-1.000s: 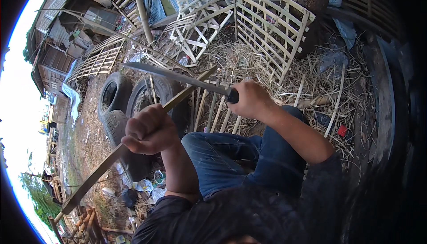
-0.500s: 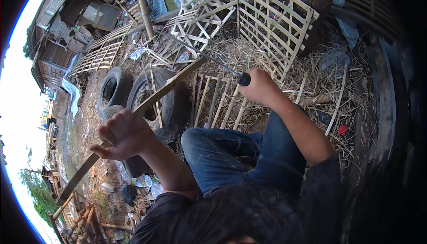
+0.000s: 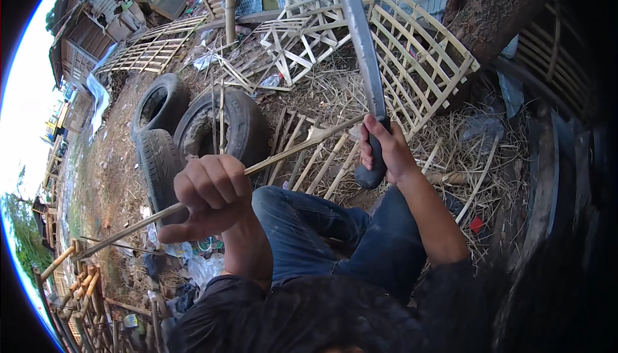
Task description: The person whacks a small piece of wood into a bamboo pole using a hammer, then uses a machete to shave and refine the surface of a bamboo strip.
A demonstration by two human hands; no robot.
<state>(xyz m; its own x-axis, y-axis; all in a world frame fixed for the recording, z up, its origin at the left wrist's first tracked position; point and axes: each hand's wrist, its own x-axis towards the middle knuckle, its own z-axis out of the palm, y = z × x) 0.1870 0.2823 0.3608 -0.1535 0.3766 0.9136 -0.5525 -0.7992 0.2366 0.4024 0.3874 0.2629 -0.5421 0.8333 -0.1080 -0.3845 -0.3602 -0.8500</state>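
My left hand (image 3: pixel 215 195) is closed around a long bamboo strip (image 3: pixel 286 154), which slants from the lower left up to the right. A paler, split-looking patch shows on the strip towards its right end. My right hand (image 3: pixel 396 157) grips the black handle of a machete (image 3: pixel 365 50), whose long blade points away from me, nearly upright in the view. The strip's right end meets my right hand by the thumb at the base of the blade; whether it is pinched there I cannot tell.
Woven bamboo lattice panels (image 3: pixel 421 47) lean ahead, beside a tree trunk (image 3: pixel 499 12). Old tires (image 3: pixel 251 121) stand at the left. Bamboo slats (image 3: pixel 328 163) lie just beyond my knees, with shavings (image 3: pixel 463 163) scattered to the right. A bamboo stack (image 3: pixel 84 295) is at lower left.
The machete has swung from pointing leftward across the strip to pointing away from me. My right hand has moved slightly right and nearer, and the strip has turned to show a narrower side.
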